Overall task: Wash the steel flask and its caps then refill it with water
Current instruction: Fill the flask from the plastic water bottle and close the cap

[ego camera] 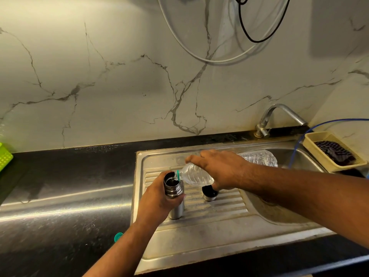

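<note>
The steel flask stands upright and uncapped on the ribbed drainboard of the steel sink. My left hand is wrapped around its body just below the threaded neck. My right hand grips a clear plastic water bottle tipped over, its green-ringed mouth right at the flask's opening, with water running in. A steel cap sits open side up on the drainboard, partly under my right hand. A small green bottle cap lies on the black counter beside my left forearm.
The tap stands behind the basin at the right. A beige basket holding a dark cloth sits at the sink's far right corner, with a blue hose beside it. A green basket is at the far left. Cables hang on the marble wall.
</note>
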